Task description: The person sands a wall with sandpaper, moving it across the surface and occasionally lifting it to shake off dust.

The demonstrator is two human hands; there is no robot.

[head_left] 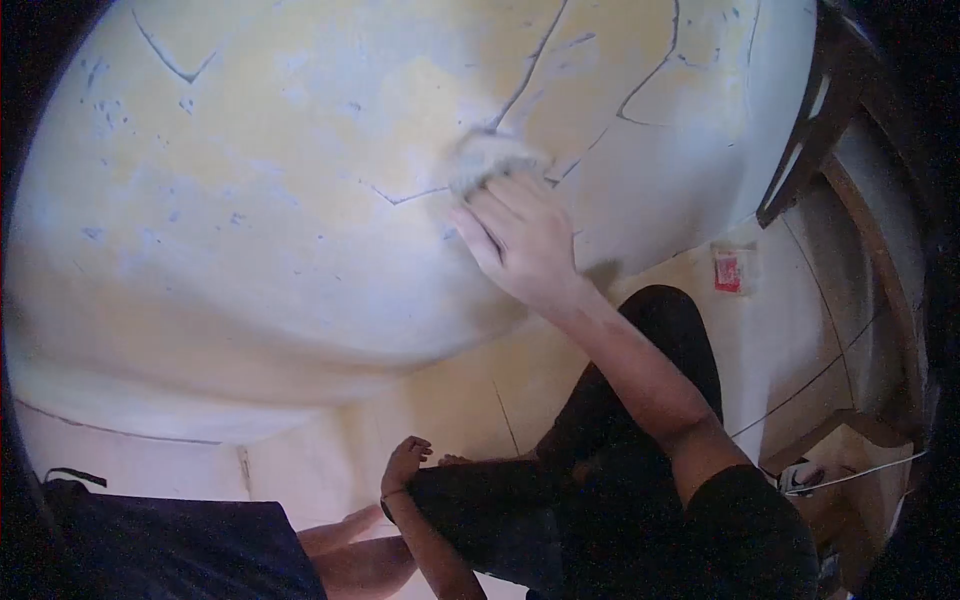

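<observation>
My right hand (525, 235) reaches up to the cracked wall (300, 150), fingers closed over a pale cloth (490, 160). Motion blurs the cloth, which appears pressed against the yellowish-white surface beside a dark crack. My left hand (405, 465), with a thin band at the wrist, rests at my bent knee. Its fingers are loosely bent and slightly apart, with nothing seen in them.
Another person in dark shorts (190, 545) sits close by at the lower left. A small red-and-white packet (730, 272) lies on the tiled floor at right. Farther right are a cardboard box (850, 460), a white cable (860, 470) and a dark frame (800, 150).
</observation>
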